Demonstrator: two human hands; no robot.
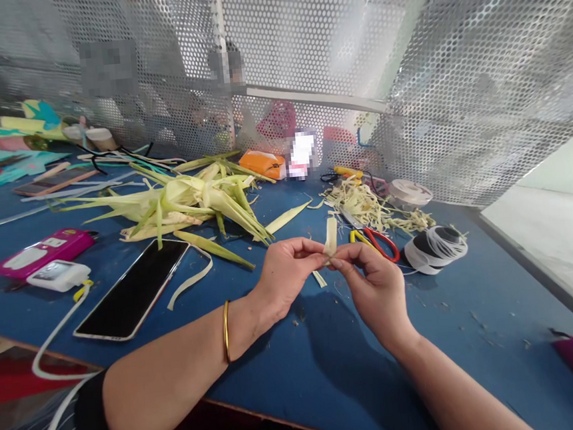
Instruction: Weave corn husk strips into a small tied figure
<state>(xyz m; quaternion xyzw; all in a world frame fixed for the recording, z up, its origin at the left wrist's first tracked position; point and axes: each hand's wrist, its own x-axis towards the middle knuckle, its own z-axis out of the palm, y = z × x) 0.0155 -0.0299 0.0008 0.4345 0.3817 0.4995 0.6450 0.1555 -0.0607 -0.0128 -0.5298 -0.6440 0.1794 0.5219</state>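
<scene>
Above the blue table, my left hand [285,273] and my right hand [377,287] meet fingertip to fingertip. Both pinch a pale strip of corn husk [331,236], whose upper end stands up between them. Short ends poke out below the fingers; how the strip is folded there is hidden. Scissors with red and yellow handles [382,243] lie just behind my right hand. To its right sits a spool of white thread [436,250]. A heap of green and cream corn husks [199,199] spreads beyond my left hand.
A black-screened phone [135,292], a magenta device [43,251] and a white cabled gadget [58,275] lie at left. Husk shreds [360,202], a tape roll [409,192] and an orange packet [262,164] lie behind. A perforated metal screen [302,46] borders the table's back.
</scene>
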